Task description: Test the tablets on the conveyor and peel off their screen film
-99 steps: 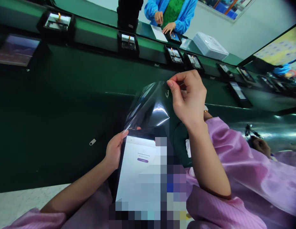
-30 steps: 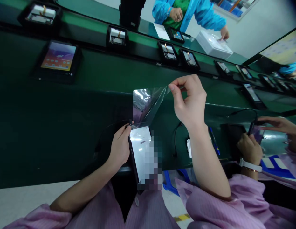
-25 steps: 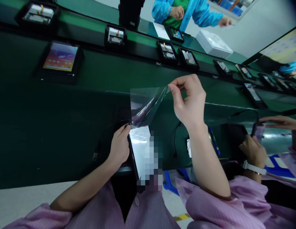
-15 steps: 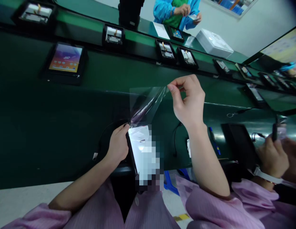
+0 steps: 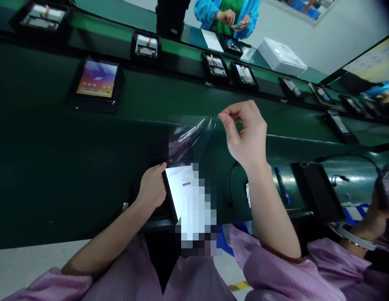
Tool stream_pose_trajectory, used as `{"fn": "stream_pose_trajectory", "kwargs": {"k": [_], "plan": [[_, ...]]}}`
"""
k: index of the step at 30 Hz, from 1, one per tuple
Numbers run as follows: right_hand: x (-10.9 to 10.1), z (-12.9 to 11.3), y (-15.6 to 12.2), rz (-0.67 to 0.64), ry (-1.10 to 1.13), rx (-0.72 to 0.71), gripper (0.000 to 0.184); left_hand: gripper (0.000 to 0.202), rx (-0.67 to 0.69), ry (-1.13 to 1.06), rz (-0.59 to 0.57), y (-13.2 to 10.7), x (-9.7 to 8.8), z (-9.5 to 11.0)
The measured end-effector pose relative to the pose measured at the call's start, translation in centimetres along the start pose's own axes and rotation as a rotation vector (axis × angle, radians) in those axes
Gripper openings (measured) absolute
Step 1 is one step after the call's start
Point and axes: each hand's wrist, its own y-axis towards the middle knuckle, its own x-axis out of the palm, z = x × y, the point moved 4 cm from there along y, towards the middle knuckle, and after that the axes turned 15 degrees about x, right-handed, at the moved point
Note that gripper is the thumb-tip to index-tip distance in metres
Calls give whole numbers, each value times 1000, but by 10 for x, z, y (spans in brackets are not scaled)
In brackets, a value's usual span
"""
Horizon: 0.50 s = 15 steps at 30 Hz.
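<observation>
My left hand [image 5: 152,188] grips the left edge of a tablet [image 5: 177,188] with a lit white screen, tilted at the table's front edge. The tablet's lower right is blurred into blocks. Above its top end stretches a sheet of clear protective film [image 5: 189,133], creased and shiny, its lower edge close to the tablet's top. Between thumb and forefinger, my right hand [image 5: 247,138] pinches the film's upper right corner, over the green table. I cannot tell whether the film still touches the screen.
Another tablet [image 5: 97,79] with a colourful screen lies at upper left. Opened devices in black trays [image 5: 146,47] line the far strip. A blue pen [image 5: 282,186] and a black tray [image 5: 321,192] lie to the right, near a co-worker's hand [image 5: 374,219]. A person in blue [image 5: 227,16] works opposite.
My hands, the film and the held tablet have shifted slightly left. The colourful-screen tablet has slid right, while the far-strip trays moved a little left. The co-worker's hand at right moved away from the black tray.
</observation>
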Motion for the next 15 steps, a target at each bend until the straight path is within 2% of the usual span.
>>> {"fn": "stream_pose_trajectory", "kwargs": {"k": [2, 3, 5, 7, 8, 9, 10, 11, 13, 15], "plan": [[1, 5, -3, -226, 250, 161, 16, 13, -10, 8, 21, 2, -2, 1], [2, 7, -7, -410, 425, 249, 19, 13, -8, 7, 15, 4, -2, 3], [1, 5, -22, -877, 773, 365, 27, 15, 0, 0, -29, 10, 0, 9], [-9, 2, -42, -1289, 973, 365, 37, 23, 12, 5, -110, 19, 1, 17], [-16, 3, -50, -1392, 997, 347, 42, 27, 27, 10, -157, 23, 2, 23], [-22, 5, -55, -1397, 1009, 329, 42, 29, 54, 10, -200, 29, 3, 29], [-27, 7, -59, -1343, 1013, 320, 41, 31, 89, 8, -247, 33, 3, 35], [-30, 9, -62, -1236, 1006, 310, 39, 31, 123, 6, -293, 38, 3, 41], [-31, 11, -68, -926, 958, 281, 33, 33, 184, 3, -353, 45, 3, 52], [-27, 8, -79, -609, 819, 221, 24, 34, 224, 1, -378, 50, 1, 60]]}}
